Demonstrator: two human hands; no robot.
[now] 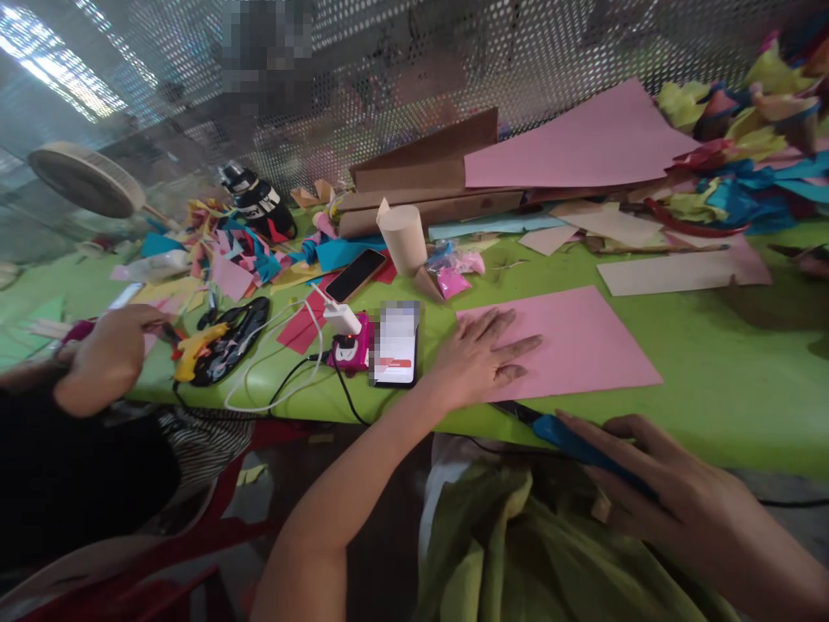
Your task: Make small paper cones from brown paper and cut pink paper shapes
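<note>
A pink sheet of paper lies flat on the green table. My left hand rests on its left part, fingers spread and palm down. In my right hand, at the table's front edge, is a long blue-handled tool with a dark, narrow tip. The fingers are wrapped round the handle, and the tip points left at the sheet's lower edge, close to my left hand. My palm partly hides the handle, so its exact kind is unclear.
Left of the sheet are a lit phone, a pink power socket with cables, and a dark phone. A paper tube stands behind. Beside a co-worker's arm lies a yellow glue gun. Paper scraps line the back.
</note>
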